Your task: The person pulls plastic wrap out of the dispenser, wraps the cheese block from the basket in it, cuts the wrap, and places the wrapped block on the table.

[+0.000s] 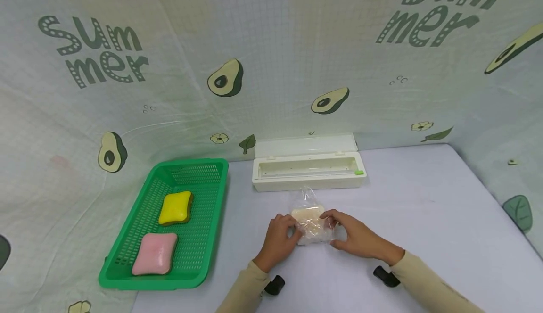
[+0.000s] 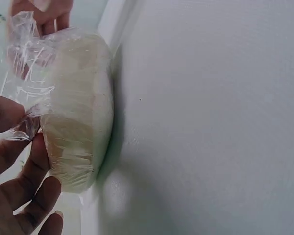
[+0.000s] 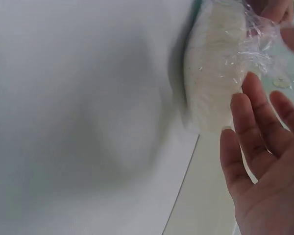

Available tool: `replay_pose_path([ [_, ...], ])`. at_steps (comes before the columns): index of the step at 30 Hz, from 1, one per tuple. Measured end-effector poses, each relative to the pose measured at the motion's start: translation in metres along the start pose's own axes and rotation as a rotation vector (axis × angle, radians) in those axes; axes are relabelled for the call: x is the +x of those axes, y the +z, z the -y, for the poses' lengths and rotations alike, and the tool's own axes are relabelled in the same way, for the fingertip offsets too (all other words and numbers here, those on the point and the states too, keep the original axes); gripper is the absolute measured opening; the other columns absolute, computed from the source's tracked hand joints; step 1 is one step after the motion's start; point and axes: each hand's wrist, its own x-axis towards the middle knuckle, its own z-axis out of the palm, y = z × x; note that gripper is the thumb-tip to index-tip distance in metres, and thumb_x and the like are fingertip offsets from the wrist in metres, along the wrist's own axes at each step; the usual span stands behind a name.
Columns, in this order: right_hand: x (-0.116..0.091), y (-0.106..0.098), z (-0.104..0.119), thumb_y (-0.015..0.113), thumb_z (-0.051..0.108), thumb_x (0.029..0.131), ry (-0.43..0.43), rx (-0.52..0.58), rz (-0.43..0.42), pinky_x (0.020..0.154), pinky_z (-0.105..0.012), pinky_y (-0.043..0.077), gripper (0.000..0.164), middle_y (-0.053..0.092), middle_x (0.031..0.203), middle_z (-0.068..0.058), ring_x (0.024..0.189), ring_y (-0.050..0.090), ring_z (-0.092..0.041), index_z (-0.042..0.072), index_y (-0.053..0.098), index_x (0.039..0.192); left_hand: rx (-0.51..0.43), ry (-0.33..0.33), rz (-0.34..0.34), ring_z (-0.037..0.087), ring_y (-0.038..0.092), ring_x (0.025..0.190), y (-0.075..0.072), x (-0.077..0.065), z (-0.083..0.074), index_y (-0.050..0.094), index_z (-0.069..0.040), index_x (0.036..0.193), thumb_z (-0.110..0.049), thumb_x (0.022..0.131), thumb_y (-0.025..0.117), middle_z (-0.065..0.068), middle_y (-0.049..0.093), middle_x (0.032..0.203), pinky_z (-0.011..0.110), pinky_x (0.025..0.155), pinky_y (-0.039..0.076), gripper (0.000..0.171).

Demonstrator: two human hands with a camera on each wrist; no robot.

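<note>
A cream-coloured, pillow-shaped block (image 1: pixel 311 216) lies on the table, covered in clear cling film (image 1: pixel 306 197). Loose film bunches along its upper side. My left hand (image 1: pixel 281 237) is at the block's left; in the left wrist view its thumb and forefinger pinch a gathered bit of film, while the other fingers lie along the block. On the opposite side is my right hand (image 1: pixel 354 234). Its fingers (image 3: pixel 245 115) are loosely extended and touch or nearly touch the wrapped edge, and I see nothing gripped in them.
Behind the block stands a long white cling film dispenser (image 1: pixel 307 183), its lid (image 1: pixel 307 144) raised and a small green slider (image 1: pixel 359 172) at the right end. To the left, a green basket (image 1: pixel 220 195) holds a yellow pillow-shaped block (image 1: pixel 175 208) and a pink one (image 1: pixel 154 252).
</note>
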Motion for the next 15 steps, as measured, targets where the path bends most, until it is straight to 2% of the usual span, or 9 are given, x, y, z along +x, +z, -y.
replay_pose_path([
  [3,0.002,0.001,0.0,0.081,0.018,0.095,-0.013,0.01,-0.004,0.09,-0.041,0.054,0.033,0.065,0.109,0.011,0.101,0.06,-0.007,0.015,0.064,0.123,-0.008,-0.021,-0.011,0.01,0.051,0.082,0.0,0.001,-0.001,0.073,-0.015,0.087,-0.011,0.092,0.078,-0.007,0.071,0.088,0.029,0.077,0.037,0.007],
  [7,0.009,0.007,-0.001,0.074,0.013,0.1,-0.023,-0.001,-0.095,0.077,-0.032,0.055,0.008,0.068,0.094,0.012,0.088,0.061,-0.004,0.016,0.067,0.103,-0.006,-0.018,-0.011,0.013,0.052,0.08,-0.003,0.001,-0.003,0.073,-0.016,0.087,-0.012,0.091,0.077,-0.008,0.069,0.083,0.029,0.077,0.037,0.007],
  [11,0.017,0.014,0.001,0.075,0.006,0.097,0.068,-0.041,-0.182,0.065,-0.025,0.048,0.01,0.064,0.08,0.014,0.073,0.055,0.001,0.013,0.068,0.097,0.023,-0.007,-0.028,0.012,0.052,0.078,-0.004,0.0,-0.005,0.075,-0.016,0.088,-0.015,0.093,0.076,-0.007,0.07,0.081,0.028,0.077,0.038,0.005],
  [15,0.023,0.021,0.006,0.08,0.006,0.091,0.152,-0.18,-0.258,0.057,-0.024,0.043,0.015,0.058,0.07,0.014,0.061,0.049,0.001,0.011,0.067,0.096,0.038,-0.024,-0.08,0.011,0.053,0.078,0.0,0.001,-0.006,0.075,-0.015,0.09,-0.016,0.094,0.077,-0.007,0.07,0.08,0.03,0.077,0.04,0.005],
])
